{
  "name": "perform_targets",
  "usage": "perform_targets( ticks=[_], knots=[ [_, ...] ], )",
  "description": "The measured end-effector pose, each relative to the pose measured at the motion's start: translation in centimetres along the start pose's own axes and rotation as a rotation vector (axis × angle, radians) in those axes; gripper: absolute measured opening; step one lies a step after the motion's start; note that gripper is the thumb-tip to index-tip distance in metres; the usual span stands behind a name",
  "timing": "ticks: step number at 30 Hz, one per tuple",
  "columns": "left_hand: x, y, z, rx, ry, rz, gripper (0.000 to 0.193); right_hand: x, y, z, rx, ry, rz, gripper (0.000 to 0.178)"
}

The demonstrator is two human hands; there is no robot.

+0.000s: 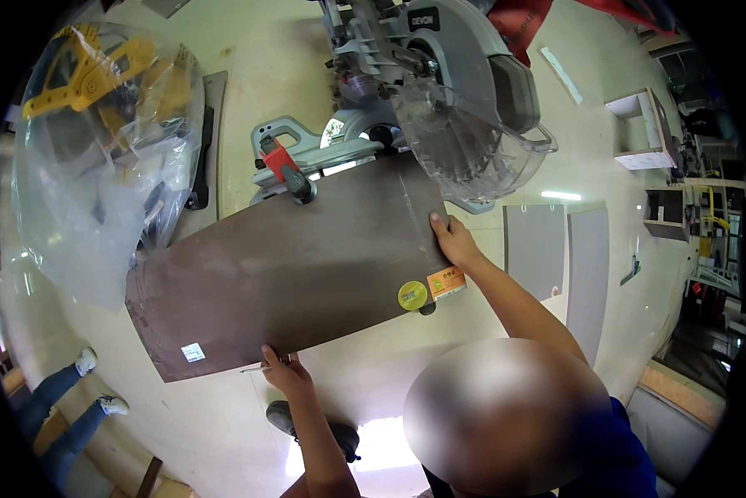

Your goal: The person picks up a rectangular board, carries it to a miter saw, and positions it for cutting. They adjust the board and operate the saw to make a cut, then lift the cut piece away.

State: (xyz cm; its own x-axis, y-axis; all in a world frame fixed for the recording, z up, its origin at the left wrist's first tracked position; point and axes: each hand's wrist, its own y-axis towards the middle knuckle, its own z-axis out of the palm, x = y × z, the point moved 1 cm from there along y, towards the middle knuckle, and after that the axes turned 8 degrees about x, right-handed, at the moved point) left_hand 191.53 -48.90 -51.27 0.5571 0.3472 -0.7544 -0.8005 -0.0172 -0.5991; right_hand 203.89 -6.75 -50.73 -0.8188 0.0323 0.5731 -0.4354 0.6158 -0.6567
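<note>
A large dark brown board [298, 266] is held tilted across the middle of the view, its far edge against the mitre saw [439, 108]. My left hand [288, 373] grips the near edge, thumb on top and the other fingers partly hidden. A thin metal rod [255, 368] sticks out beside that thumb; what it belongs to is hidden. My right hand [456, 242] is closed on the board's right end, below the clear blade guard [472, 149]. A yellow disc [413, 295], an orange label [447, 283] and a white label [193, 353] are on the board.
A red-handled clamp [283, 168] stands at the saw's fence. Left lies a plastic-wrapped yellow machine [99, 83]. Grey panels [535, 249] and an open box [638, 129] are on the floor to the right. Another person's legs [61, 398] show at lower left.
</note>
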Motion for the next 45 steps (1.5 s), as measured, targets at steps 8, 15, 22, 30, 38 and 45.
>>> perform_targets(
  ticks=[8, 15, 22, 30, 38, 45],
  knots=[
    [-2.6, 3.1, 1.8, 0.006, 0.020, 0.028, 0.030, 0.6, 0.4, 0.8, 0.036, 0.056, -0.205, 0.068],
    [-3.0, 3.6, 1.6, 0.001, 0.051, -0.031, 0.033, 1.5, -0.9, 1.0, -0.011, 0.066, -0.225, 0.063],
    [-2.7, 3.2, 2.1, 0.042, 0.094, -0.016, 0.036, 0.0, 0.0, 0.9, -0.045, 0.080, -0.274, 0.061],
    [-2.7, 3.5, 1.6, 0.024, 0.054, -0.027, 0.037, -0.9, 0.8, 0.5, 0.024, 0.078, -0.267, 0.060],
    [-2.8, 2.9, 2.5, 0.021, 0.096, -0.039, 0.041, 0.1, -0.4, 0.7, -0.025, 0.072, -0.250, 0.062],
    [-3.0, 3.0, 3.1, -0.011, 0.101, -0.030, 0.041, 0.8, -0.5, 0.1, -0.016, 0.036, -0.267, 0.061]
  ],
)
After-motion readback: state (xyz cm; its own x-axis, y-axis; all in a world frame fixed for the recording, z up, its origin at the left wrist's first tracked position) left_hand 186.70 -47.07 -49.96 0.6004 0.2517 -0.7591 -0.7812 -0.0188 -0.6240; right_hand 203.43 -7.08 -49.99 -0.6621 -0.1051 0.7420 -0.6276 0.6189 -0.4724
